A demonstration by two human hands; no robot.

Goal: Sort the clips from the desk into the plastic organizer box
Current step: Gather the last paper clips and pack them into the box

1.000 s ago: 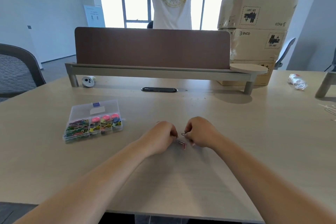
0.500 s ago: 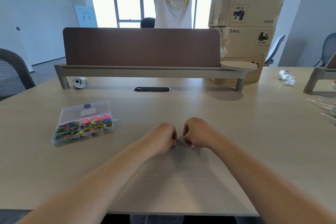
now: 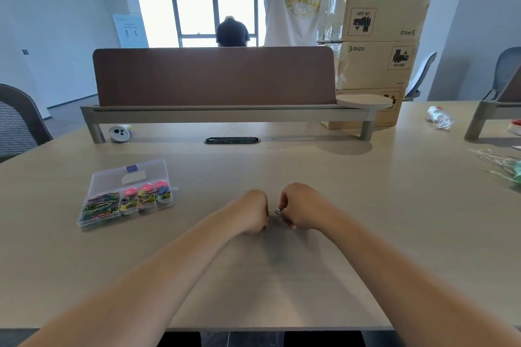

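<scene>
The right hand (image 3: 303,210) pinches a dark clip (image 3: 278,210) toward the bench's (image 3: 366,220) front edge. The left hand (image 3: 253,213) is curled; whether it holds anything I cannot tell. The box (image 3: 112,182) lies to the left, nearer the left hand.

Left grip (image 3: 251,213): fingertips hidden beneath the knuckles.
Clip (image 3: 279,210): too small to tell its type; partly hidden in right grip (image 3: 300,210).
Chair (image 3: 17,121): cut off at left edge.

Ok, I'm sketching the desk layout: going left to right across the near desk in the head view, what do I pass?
organizer box → left hand → dark clip → right hand → white cords at the right edge.
</scene>
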